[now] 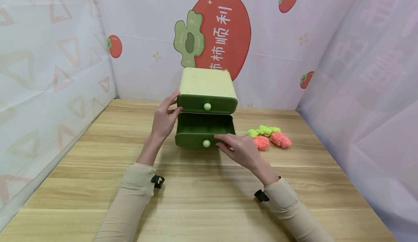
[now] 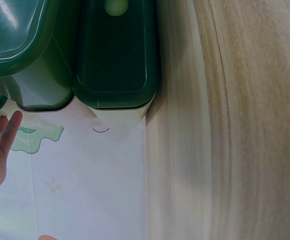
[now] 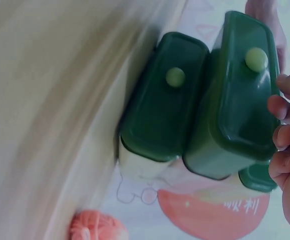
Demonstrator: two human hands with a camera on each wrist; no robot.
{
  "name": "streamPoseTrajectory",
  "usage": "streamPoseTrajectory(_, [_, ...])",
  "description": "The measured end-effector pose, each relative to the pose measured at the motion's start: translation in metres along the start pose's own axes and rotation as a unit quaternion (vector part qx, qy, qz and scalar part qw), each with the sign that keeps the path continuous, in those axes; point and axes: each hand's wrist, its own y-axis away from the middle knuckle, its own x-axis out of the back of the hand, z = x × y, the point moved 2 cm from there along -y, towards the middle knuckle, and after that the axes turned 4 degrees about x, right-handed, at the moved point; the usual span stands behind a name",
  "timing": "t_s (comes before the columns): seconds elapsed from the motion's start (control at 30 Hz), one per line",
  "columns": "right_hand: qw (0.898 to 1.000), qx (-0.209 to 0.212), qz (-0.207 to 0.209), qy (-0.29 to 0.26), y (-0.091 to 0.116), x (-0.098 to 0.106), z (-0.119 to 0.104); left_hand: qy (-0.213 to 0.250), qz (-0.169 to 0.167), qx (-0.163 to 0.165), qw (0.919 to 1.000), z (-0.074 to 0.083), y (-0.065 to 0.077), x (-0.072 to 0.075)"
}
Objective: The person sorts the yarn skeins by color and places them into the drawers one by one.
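A small cream drawer cabinet (image 1: 207,82) with green drawer fronts and round pale-green knobs stands on the table. Its middle drawer (image 1: 191,140) is pulled out, and the part of its inside that shows holds nothing. Above it, the top drawer (image 1: 192,104) is closed; the wrist views show a closed bottom drawer (image 3: 160,110). My left hand (image 1: 164,120) holds the cabinet's left side near the top drawer, thumb at the front edge. With curled fingers, my right hand (image 1: 243,149) grips the upper rim of the middle drawer's front, right of its knob (image 1: 206,143).
Right of the cabinet lie several yarn balls, yellow-green ones (image 1: 265,130) behind pink ones (image 1: 281,139). The wooden table (image 1: 196,205) is bordered by printed cloth walls at the back (image 1: 140,75) and both sides.
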Motion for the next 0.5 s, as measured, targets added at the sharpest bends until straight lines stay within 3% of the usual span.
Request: streamPoseTrajectory(0.5, [0.996,-0.069,0.057,0.01,0.018,0.033,0.04,0.002,-0.002,0.002,1.0,0.0,0.0,0.0])
